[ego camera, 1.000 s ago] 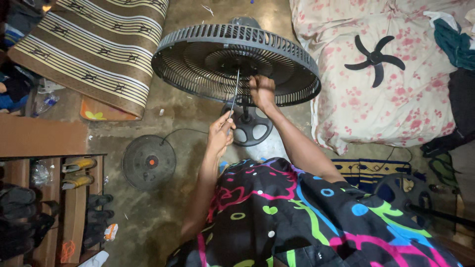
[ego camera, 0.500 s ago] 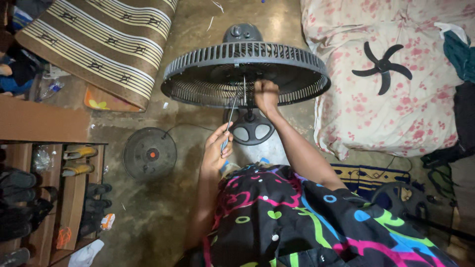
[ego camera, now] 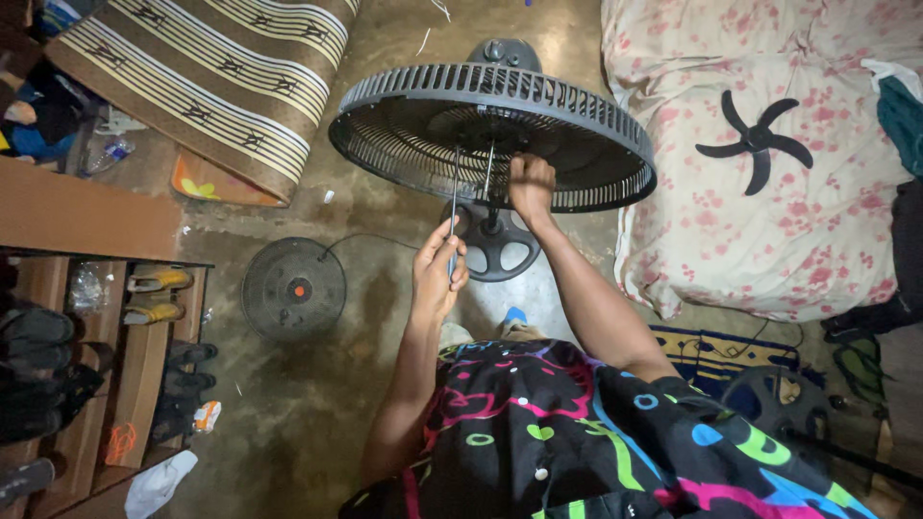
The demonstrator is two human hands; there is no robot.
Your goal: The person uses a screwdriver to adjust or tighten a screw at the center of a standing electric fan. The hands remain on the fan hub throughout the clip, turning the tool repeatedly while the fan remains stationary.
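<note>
The left hand (ego camera: 437, 274) is closed round the handle of a screwdriver (ego camera: 453, 216) whose thin shaft rises into the grey fan grille (ego camera: 490, 101), its tip lost among the ribs, while the right hand (ego camera: 531, 187) is a fist at the grille's near rim, though what it grips cannot be made out. The grille stands on the concrete floor (ego camera: 317, 384) before the person, hiding most of the fan's motor housing (ego camera: 505, 50); loose black fan blades (ego camera: 755, 144) lie on the flowered bedding (ego camera: 817, 221) to the right, and a round grille cover (ego camera: 293, 286) lies flat to the left
</note>
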